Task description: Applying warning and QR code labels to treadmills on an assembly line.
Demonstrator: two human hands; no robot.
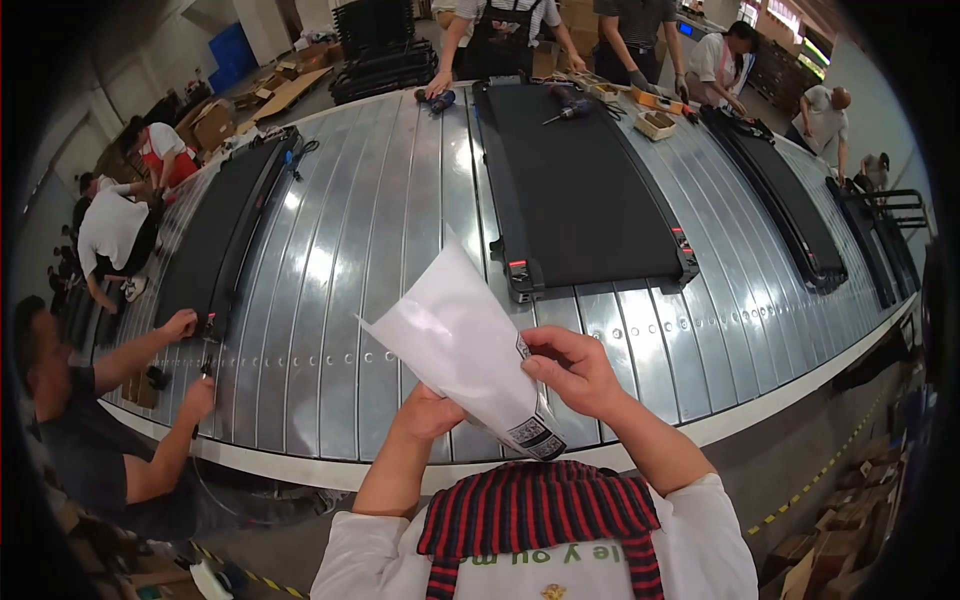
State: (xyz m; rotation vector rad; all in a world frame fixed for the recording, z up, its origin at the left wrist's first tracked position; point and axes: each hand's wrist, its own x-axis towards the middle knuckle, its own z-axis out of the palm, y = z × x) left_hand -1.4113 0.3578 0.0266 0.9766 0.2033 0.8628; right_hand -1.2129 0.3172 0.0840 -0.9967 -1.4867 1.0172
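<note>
A curled white label sheet [450,330] with dark printed stickers along its right and lower edge is held up in front of me. My left hand [430,412] is closed on its lower left part, the fingers partly hidden behind the sheet. With thumb and fingers pinched together, my right hand [572,368] grips the right edge beside a printed sticker. Beyond the sheet, a long black treadmill deck [580,190] lies on the slatted metal conveyor [340,300], touched by neither hand.
More black decks lie left [225,220] and right [775,195]. Power drills [572,100] and a small basket [655,125] are at the far side. A co-worker's hands [190,360] work at the left deck; other people stand around the conveyor. Cardboard boxes [850,520] are stacked lower right.
</note>
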